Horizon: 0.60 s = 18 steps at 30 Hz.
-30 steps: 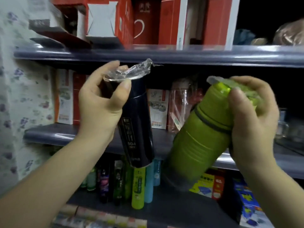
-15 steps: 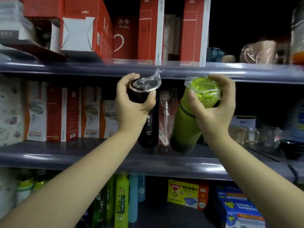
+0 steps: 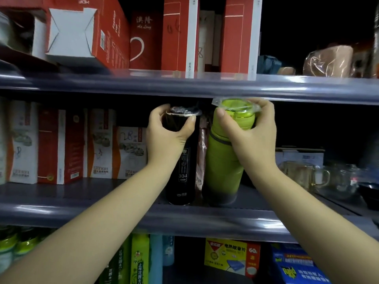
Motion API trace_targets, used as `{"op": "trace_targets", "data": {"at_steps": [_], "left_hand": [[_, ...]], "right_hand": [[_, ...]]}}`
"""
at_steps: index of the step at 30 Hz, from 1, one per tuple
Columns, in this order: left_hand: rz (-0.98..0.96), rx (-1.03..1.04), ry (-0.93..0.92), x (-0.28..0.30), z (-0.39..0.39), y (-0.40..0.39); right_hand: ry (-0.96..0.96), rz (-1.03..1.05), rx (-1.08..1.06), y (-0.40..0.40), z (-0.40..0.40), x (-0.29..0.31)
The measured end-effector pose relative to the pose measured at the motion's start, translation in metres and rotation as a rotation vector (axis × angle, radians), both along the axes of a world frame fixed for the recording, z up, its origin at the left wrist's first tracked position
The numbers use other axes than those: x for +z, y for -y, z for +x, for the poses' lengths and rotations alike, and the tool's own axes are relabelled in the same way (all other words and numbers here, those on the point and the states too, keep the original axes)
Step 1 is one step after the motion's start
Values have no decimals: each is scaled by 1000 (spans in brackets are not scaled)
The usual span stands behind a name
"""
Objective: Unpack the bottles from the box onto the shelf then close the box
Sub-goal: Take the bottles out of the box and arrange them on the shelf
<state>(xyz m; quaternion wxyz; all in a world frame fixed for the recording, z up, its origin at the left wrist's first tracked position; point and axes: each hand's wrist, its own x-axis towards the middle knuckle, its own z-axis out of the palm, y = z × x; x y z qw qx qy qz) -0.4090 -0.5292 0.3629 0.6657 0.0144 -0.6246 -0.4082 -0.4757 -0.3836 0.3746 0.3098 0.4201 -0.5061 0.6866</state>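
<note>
A black bottle [image 3: 181, 177] with clear plastic over its cap stands upright on the grey middle shelf [image 3: 102, 210]. My left hand [image 3: 166, 138] grips it around the top. Right beside it stands a green bottle [image 3: 222, 171], also wrapped in plastic at the cap, with its base on the shelf. My right hand [image 3: 252, 136] is closed around its upper part. The two bottles are nearly touching. The box is out of view.
Red and white cartons [image 3: 61, 144] line the middle shelf to the left. Glass mugs [image 3: 303, 175] stand to the right. More red boxes [image 3: 178, 35] sit on the upper shelf, which hangs just above the bottle caps. Bottles and packets [image 3: 231, 257] fill the lower shelf.
Both hands moved forward and down, carrying the bottles from mid-air in front of the shelf onto its surface. The green bottle went from tilted to upright.
</note>
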Motion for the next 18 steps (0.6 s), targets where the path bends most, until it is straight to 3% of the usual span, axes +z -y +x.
{"op": "trace_targets", "data": {"at_steps": [8,13,18], "left_hand": [[69,13,26,1,-15,29],[85,-5,93,-3,-25,34],[101,-37,114,-5,-31,28]], "right_hand": [[52,40,25,25,10,0],[210,144,72,36,-6,12],[387,91,109,38,-41,21]]}}
